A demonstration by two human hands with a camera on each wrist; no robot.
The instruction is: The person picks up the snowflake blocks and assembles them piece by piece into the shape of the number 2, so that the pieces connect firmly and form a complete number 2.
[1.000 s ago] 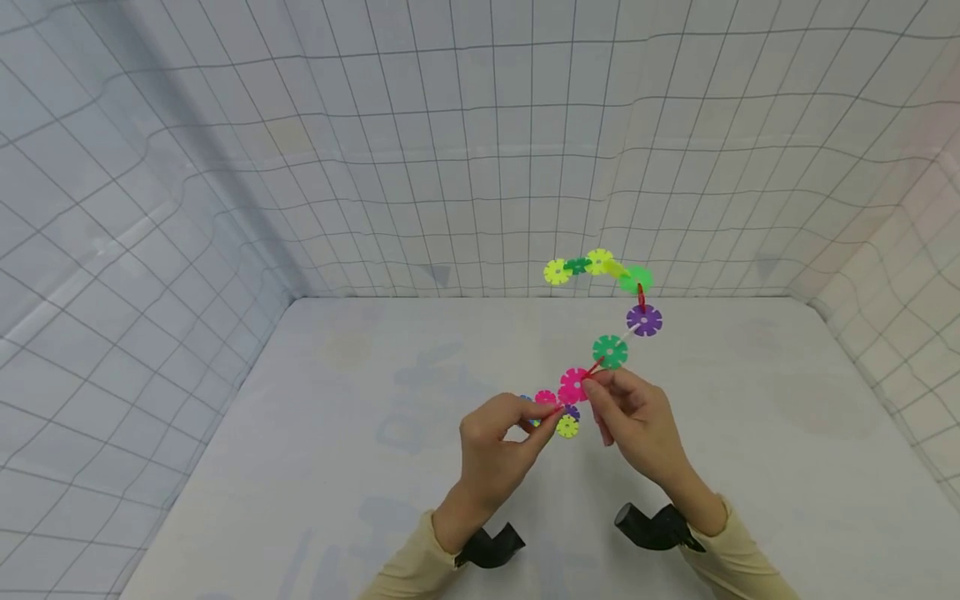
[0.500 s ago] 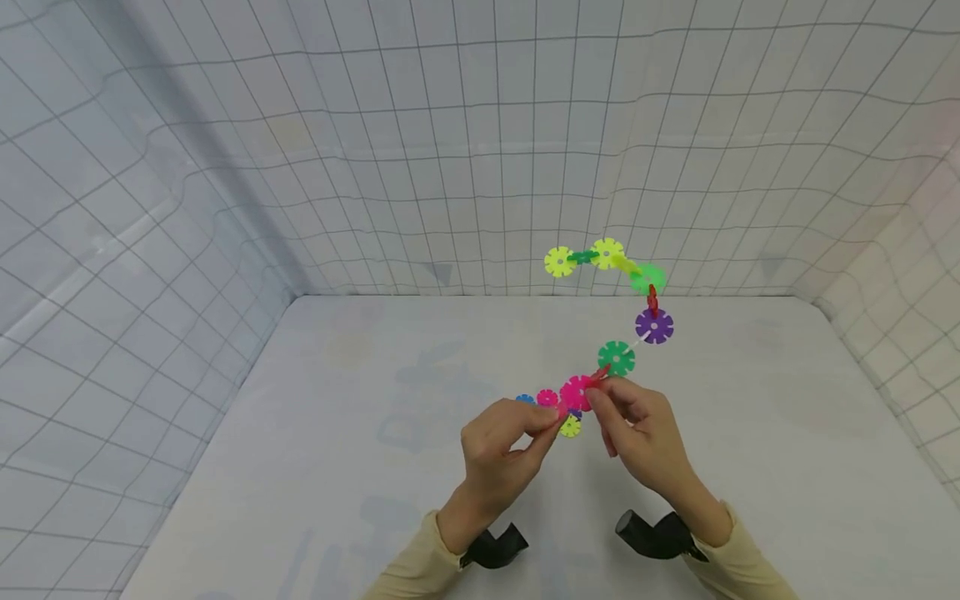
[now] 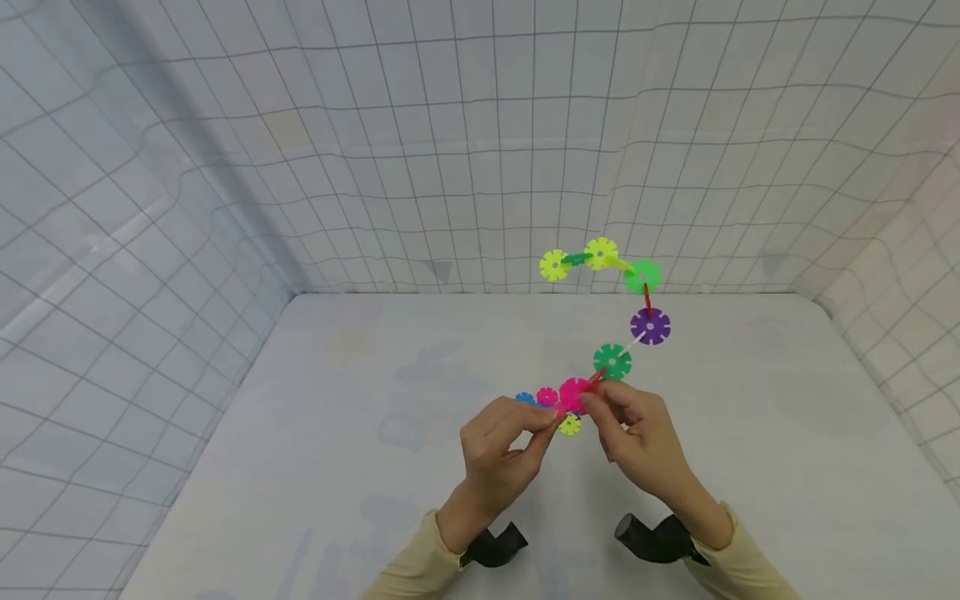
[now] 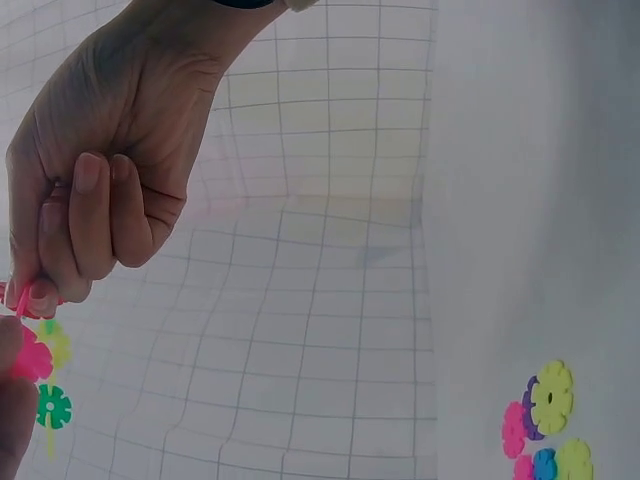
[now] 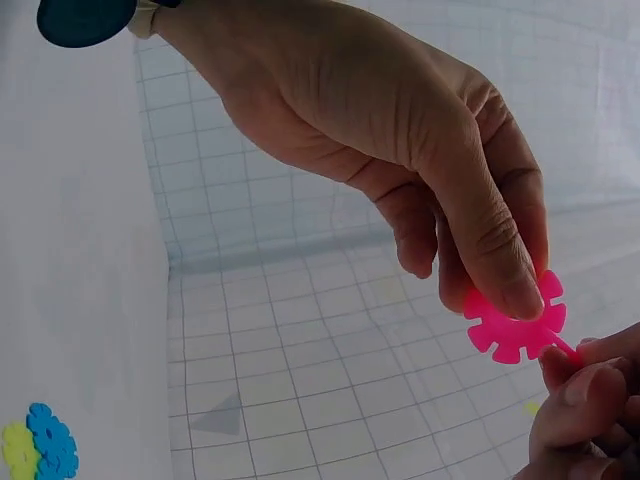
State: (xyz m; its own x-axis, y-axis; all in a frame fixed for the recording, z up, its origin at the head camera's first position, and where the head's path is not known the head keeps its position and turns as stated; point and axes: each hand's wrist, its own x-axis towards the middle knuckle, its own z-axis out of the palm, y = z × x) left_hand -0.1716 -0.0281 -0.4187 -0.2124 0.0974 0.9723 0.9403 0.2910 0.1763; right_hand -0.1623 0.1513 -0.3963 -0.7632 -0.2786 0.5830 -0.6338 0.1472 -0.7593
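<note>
A chain of notched plastic snowflake discs hangs between my hands and curves up over the table in the head view. My right hand (image 3: 641, 433) pinches its lower end, a pink disc (image 5: 510, 335), between thumb and fingers. Beside it my left hand (image 3: 495, 450) pinches a second pink disc (image 5: 566, 348), seen edge-on and right at the first one's rim, mostly hidden by the fingertips. Farther along the chain come a red disc seen edge-on, a green disc (image 3: 612, 362), a purple disc (image 3: 650, 326), a light green disc (image 3: 643, 276) and yellow discs, the last yellow disc (image 3: 554, 265) at the free end.
Loose discs lie on the white table (image 3: 337, 433) beyond the hands, among them a yellow disc (image 4: 552, 398), a purple disc (image 4: 530, 410), a pink disc (image 4: 513, 430) and a blue disc (image 3: 524, 398). Grid-patterned sheeting (image 3: 480, 167) encloses the table's back and sides.
Both hands have come slightly lower in the head view, and the left hand's disc is closer to the chain's pink disc. The chain's upper part swayed right, then back a little left.
</note>
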